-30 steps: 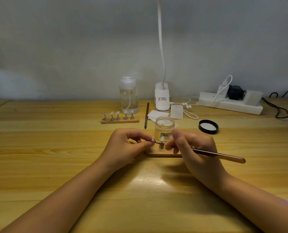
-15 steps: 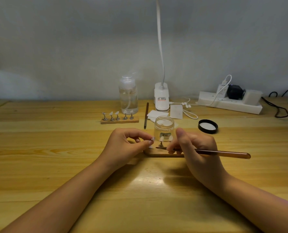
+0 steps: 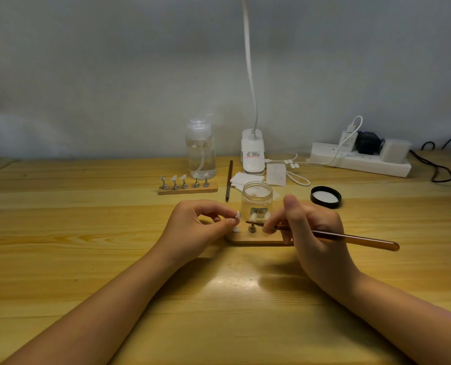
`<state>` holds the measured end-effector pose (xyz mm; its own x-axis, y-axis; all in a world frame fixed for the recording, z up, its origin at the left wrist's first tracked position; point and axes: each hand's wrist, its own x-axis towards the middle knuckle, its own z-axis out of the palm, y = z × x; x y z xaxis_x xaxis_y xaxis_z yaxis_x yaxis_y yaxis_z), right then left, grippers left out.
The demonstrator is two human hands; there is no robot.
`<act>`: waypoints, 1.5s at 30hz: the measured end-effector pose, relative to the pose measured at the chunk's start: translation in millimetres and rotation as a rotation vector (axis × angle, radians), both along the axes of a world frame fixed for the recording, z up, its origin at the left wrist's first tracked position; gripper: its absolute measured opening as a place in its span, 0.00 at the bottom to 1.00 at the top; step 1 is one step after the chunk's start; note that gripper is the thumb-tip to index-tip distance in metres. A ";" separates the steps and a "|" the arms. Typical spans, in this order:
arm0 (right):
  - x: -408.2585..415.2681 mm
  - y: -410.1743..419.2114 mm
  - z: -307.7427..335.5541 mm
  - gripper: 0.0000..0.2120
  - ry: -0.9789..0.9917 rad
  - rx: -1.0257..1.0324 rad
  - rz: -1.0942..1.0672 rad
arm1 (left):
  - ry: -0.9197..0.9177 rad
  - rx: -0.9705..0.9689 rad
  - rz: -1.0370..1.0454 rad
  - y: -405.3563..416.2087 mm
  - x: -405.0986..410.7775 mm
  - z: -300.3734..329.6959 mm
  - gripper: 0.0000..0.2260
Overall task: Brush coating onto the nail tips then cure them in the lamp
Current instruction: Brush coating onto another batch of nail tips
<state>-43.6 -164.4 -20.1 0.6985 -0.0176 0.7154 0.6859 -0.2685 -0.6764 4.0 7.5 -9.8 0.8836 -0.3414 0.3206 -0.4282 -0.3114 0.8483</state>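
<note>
One open glass jar (image 3: 256, 200) stands near the middle of the wooden table (image 3: 87, 259), and everything else is placed from it. Just in front of the jar lies one wooden holder (image 3: 253, 239); three nail tips on stands can be made out on it, the middle nail tip (image 3: 253, 216) clearest, with the holder's right end hidden behind the right hand.

The left hand (image 3: 195, 227), left of the jar, has its fingers curled, thumb and forefinger pinching one small white nail tip (image 3: 237, 217) at the holder's left end. The right hand (image 3: 308, 233), right of the jar, holds one brown brush (image 3: 351, 237) with curled fingers, thumb raised; the bristle end points left, over the holder, close to the middle tip.

Behind and left of the jar sits a second wooden holder (image 3: 187, 189) bearing five tips on metal stands. Behind that stands one clear pump bottle (image 3: 200, 154). One dark pencil-like tool (image 3: 229, 180) lies just left of the jar. Directly behind the jar is one white clip lamp (image 3: 252, 151), with white wipes (image 3: 243, 179) between. One black lid (image 3: 326, 197) lies to the jar's right, and one white power strip (image 3: 358, 159) sits behind right.
</note>
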 end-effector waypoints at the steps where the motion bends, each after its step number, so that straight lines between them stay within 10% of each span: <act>1: 0.2 -0.3 0.7 0.17 0.003 0.021 -0.016 | 0.000 -0.002 -0.002 0.4 0.1 0.1 0.09; 23: -1.6 -2.3 4.7 0.16 0.080 0.116 -0.068 | 0.300 -0.008 -0.051 -3.2 7.3 4.6 0.04; 45: -0.1 -4.1 2.6 0.20 0.096 0.139 -0.096 | 0.171 0.190 -0.080 -7.9 6.7 7.6 0.08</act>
<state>-43.7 -168.5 -17.6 0.7541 -0.1812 0.6312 0.5918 -0.2292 -0.7728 10.7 -0.4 -2.1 0.8873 -0.4517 0.0930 -0.3135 -0.4428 0.8400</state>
